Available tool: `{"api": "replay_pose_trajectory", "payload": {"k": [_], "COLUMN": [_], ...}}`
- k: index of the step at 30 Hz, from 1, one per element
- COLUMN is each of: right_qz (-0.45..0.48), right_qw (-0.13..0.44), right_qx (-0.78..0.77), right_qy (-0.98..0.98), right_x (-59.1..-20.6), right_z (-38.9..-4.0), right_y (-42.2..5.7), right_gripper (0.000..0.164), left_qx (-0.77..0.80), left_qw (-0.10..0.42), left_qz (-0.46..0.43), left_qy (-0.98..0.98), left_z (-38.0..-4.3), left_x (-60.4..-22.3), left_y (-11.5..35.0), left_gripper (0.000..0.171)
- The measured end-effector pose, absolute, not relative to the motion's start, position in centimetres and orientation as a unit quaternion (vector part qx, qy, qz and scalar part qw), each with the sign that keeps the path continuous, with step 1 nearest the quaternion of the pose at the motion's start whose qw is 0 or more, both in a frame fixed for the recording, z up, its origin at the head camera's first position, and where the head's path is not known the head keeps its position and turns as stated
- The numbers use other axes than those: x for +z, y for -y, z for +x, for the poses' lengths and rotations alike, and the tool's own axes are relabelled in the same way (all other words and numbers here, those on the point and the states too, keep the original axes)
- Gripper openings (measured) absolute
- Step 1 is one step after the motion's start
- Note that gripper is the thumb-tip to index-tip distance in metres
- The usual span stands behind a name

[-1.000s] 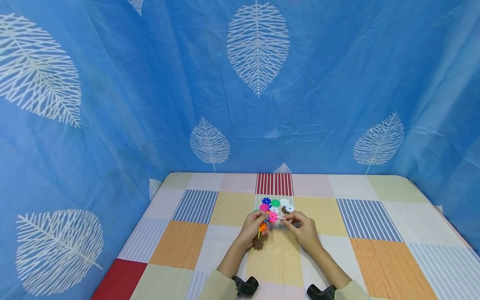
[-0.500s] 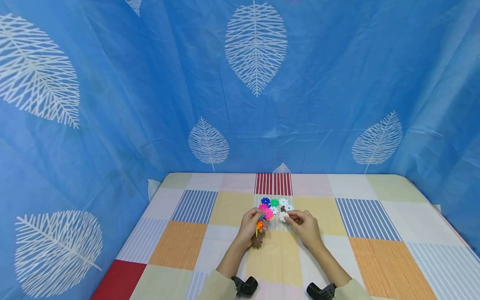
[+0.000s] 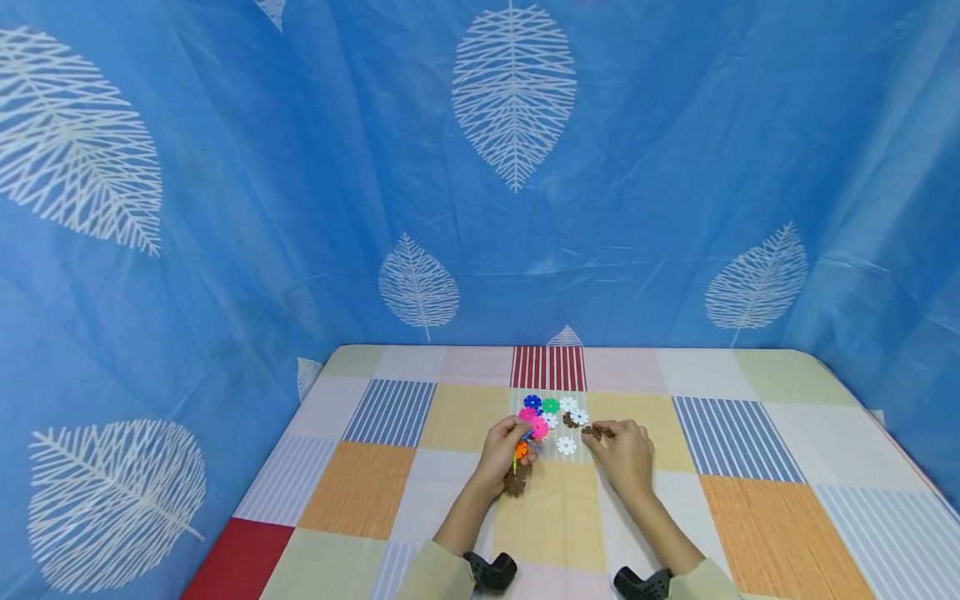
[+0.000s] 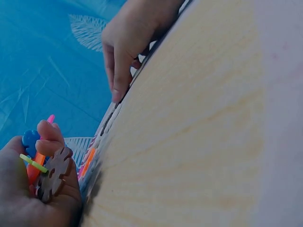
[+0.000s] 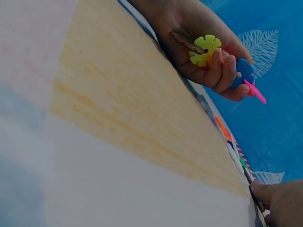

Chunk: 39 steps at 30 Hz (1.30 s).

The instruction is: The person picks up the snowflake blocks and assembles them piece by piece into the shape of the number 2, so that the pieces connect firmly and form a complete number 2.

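Note:
My left hand point(image 3: 504, 454) grips a chain of notched flower-shaped plastic discs linked edge to edge. In it show a brown disc point(image 4: 56, 174), a yellow disc point(image 5: 205, 50), an orange disc point(image 3: 521, 450), a blue disc point(image 5: 243, 72) and a pink disc point(image 3: 537, 428) at the far end. Over to the right, my right hand point(image 3: 624, 457) pinches another brown disc point(image 3: 591, 432) between thumb and fingertips, low at the tabletop. A white disc point(image 3: 566, 446) lies flat between the two hands.
Beyond the hands lies a loose cluster of discs, including a dark blue disc point(image 3: 532, 402), a green disc point(image 3: 551, 406), a white disc point(image 3: 568, 404) and a brown disc point(image 3: 570, 420). A patchwork cloth point(image 3: 765, 517) covers the table. Blue leaf-print curtain point(image 3: 637, 167) hangs behind.
My right hand has drawn the white disc away from the chain's pink end, laid it down and moved right to a brown disc. The left hand keeps hold of the chain, nearly still.

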State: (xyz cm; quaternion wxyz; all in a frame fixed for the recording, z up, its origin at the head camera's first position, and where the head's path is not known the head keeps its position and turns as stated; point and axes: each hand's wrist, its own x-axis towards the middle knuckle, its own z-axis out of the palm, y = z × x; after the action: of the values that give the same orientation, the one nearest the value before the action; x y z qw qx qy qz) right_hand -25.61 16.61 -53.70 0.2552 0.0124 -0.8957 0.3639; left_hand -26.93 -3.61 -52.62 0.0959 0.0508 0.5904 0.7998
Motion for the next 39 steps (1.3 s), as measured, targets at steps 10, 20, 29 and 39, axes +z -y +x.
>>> {"api": "replay_pose_trajectory", "payload": {"k": [10,20,29,39], "right_qz": [0.126,0.201,0.242,0.255], "right_qw": [0.217,0.172,0.162,0.188], "right_qx": [0.615,0.660,0.650,0.631], "right_qy": [0.748,0.703,0.702,0.708], "right_x": [-53.5,-51.5,-50.7,-52.0], "right_z": [-25.7,-24.3,-23.5,-24.2], "right_y": [-15.4,-14.6,-14.2,-14.4], "right_gripper": [0.019,0.011,0.011,0.013], "left_qx": [0.780,0.767,0.759,0.767], "left_qw": [0.096,0.096,0.108,0.114], "left_qz": [0.092,0.109,0.124,0.115], "left_qy": [-0.612,-0.625,-0.630,-0.621], "left_z": [-25.6,-25.4,-25.2,-25.2], "left_x": [-50.6,-50.4,-50.4,-50.3], "left_y": [3.7,3.7,3.7,3.6], "left_gripper": [0.018,0.020,0.017,0.016]}}
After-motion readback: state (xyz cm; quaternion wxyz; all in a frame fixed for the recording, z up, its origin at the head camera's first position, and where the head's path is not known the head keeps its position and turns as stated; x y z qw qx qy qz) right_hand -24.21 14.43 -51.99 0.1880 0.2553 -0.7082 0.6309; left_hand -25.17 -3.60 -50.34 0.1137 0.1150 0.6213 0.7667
